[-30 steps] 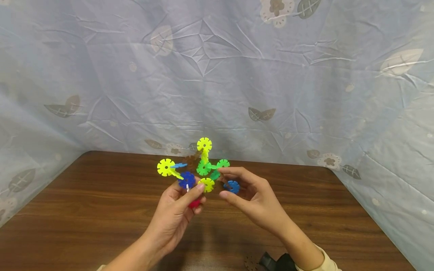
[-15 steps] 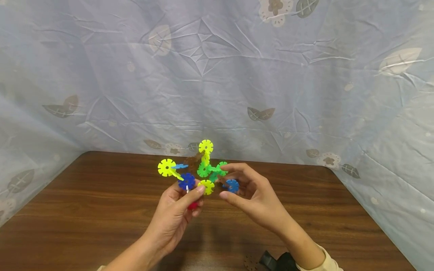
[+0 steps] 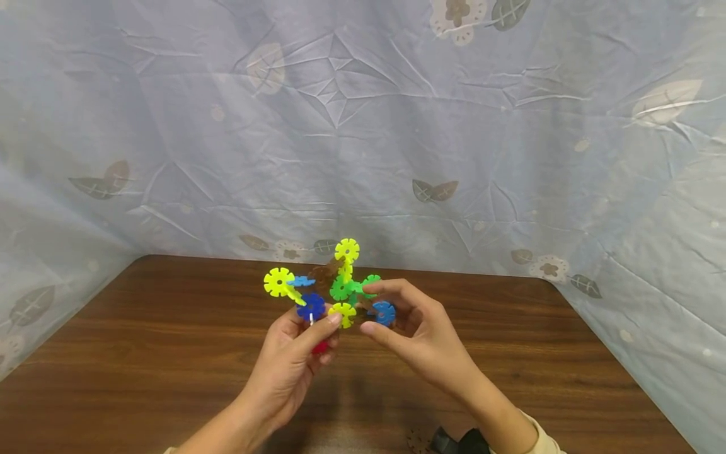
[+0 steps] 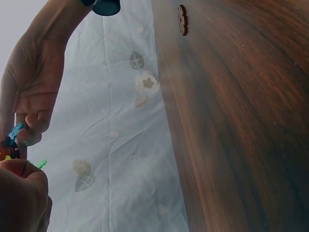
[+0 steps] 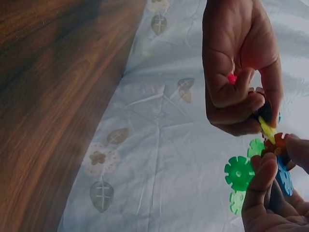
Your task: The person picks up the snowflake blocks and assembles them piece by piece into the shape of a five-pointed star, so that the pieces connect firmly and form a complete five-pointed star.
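Observation:
In the head view a cluster of notched plastic discs is held above the table. My left hand [image 3: 297, 356] grips it low, thumb on a yellow disc [image 3: 343, 316], beside a dark blue disc [image 3: 311, 306] and a red disc [image 3: 320, 347]. Upward and outward spread a green disc [image 3: 341, 289], a top yellow disc [image 3: 347, 250], a far-left yellow disc [image 3: 278, 282] and a dim brown one [image 3: 323, 273]. My right hand [image 3: 428, 334] pinches another brown disc [image 5: 275, 143] joined to a blue disc [image 3: 385, 313]. Fingers partly hide that joint.
A loose brown disc [image 4: 182, 20] lies on the dark wooden table [image 3: 170, 366]. Next to my right forearm is a black object [image 3: 445, 440], cut off by the frame's bottom. Patterned cloth [image 3: 351, 145] hangs behind and at both sides.
The top yellow disc has come down and slightly right as the cluster tilts. My right hand and the blue disc have shifted a little left, nearer my left hand.

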A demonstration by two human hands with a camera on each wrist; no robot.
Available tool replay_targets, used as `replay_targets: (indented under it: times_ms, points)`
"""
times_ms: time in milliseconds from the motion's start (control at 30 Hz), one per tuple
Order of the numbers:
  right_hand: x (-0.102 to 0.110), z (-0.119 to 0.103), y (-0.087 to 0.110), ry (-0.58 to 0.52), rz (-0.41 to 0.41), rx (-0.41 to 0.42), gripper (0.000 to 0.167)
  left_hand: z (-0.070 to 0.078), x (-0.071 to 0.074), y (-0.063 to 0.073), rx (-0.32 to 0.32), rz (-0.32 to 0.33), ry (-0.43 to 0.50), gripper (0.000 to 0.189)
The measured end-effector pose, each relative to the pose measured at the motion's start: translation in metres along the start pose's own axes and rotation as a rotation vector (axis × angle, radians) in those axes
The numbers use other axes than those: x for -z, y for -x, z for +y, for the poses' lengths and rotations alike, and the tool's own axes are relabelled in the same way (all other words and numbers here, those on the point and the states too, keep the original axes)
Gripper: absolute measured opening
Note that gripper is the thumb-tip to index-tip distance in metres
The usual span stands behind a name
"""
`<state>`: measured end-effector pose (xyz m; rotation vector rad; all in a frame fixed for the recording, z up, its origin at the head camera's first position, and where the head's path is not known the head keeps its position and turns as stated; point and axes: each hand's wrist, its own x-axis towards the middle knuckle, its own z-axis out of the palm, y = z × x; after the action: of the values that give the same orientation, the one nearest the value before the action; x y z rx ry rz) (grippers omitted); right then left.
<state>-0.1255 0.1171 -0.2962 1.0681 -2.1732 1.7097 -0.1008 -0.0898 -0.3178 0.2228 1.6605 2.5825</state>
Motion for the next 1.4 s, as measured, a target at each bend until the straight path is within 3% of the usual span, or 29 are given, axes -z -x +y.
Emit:
replay_targets:
  times_ms: [233, 467, 833, 1067, 1200, 1400]
  points:
    - [-0.005, 0.000, 0.001, 0.017, 0.037, 0.007, 0.041, 0.001, 0.001, 0.000, -0.006, -0.008, 0.011, 0.006]
    - [-0.005, -0.004, 0.000, -0.016, 0.042, 0.003, 0.040, 0.003, 0.000, 0.001, -0.018, 0.031, 0.012, 0.007]
    - [0.007, -0.007, 0.001, -0.042, 0.012, 0.082, 0.027, 0.004, -0.002, 0.000, -0.022, 0.008, 0.029, 0.009]
    - [0.014, -0.012, 0.001, 0.125, 0.053, 0.114, 0.022, 0.004, -0.001, -0.002, -0.034, 0.002, 0.045, 0.010]
    - [0.017, -0.014, 0.001, 0.214, 0.029, 0.116, 0.014, 0.002, 0.000, -0.004, -0.054, 0.007, 0.051, 0.009]
    - [0.016, -0.012, 0.002, 0.171, -0.005, 0.081, 0.007, 0.001, 0.001, -0.005, -0.058, 0.025, 0.062, 0.011]
